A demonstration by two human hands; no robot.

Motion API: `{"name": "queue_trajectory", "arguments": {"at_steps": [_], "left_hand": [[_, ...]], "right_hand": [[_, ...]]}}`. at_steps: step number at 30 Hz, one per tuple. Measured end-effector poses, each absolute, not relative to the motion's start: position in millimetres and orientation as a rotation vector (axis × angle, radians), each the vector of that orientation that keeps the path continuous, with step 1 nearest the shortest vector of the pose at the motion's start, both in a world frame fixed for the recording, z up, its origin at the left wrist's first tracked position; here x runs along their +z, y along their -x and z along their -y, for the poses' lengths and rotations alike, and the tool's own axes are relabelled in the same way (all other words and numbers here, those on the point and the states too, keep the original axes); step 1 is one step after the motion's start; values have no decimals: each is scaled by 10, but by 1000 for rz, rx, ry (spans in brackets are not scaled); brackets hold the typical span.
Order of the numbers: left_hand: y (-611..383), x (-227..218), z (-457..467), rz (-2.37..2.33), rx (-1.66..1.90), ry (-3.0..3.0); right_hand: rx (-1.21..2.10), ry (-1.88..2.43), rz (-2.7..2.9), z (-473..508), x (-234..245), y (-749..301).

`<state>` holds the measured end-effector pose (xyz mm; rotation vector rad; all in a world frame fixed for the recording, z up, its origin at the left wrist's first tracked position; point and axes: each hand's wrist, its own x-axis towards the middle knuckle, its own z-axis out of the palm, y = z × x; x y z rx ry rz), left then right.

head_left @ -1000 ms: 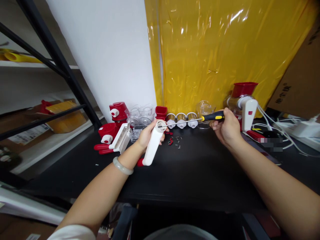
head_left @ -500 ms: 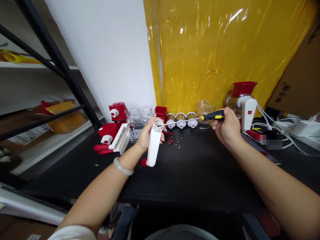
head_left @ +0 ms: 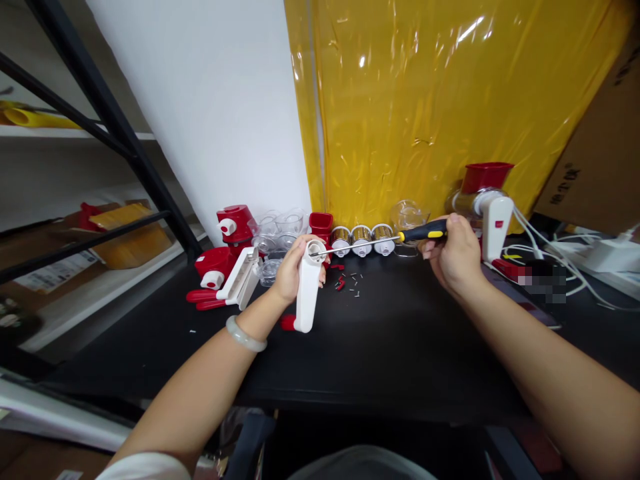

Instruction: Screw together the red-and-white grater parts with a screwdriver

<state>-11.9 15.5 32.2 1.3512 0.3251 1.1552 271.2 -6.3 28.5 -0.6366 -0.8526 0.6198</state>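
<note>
My left hand (head_left: pixel 291 272) is wrapped round the top of a white crank handle (head_left: pixel 307 300) with a red knob (head_left: pixel 288 323) at its lower end. The crank's round socket faces up towards me. In my right hand (head_left: pixel 457 257) is a screwdriver (head_left: pixel 423 232) with a black and yellow grip. Its long shaft runs leftward, and the tip is inside the socket; what it touches in there is too small to tell. Just beyond the crank, several small screws (head_left: pixel 356 285) and small red pieces (head_left: pixel 341 285) lie on the black table (head_left: pixel 380 360).
Grater drums (head_left: pixel 362 241) stand in a row at the back. Left of them are clear plastic parts (head_left: pixel 280 230), red housings (head_left: pixel 215 265) and more white cranks (head_left: pixel 240 279). An assembled rotary grater (head_left: pixel 495 213) stands right, near white cables (head_left: pixel 565 253) and a flat dark device (head_left: pixel 525 303).
The screwdriver's tip has shifted slightly left and down within the socket, and the crank has tilted a little. Both hands keep their grips.
</note>
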Motion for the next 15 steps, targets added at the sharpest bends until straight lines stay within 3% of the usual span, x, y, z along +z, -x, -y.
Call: {"name": "queue_trajectory", "arguments": {"at_steps": [15], "left_hand": [[130, 331, -129, -322, 1104, -1332]], "right_hand": [[606, 611, 859, 61, 285, -2713]]}}
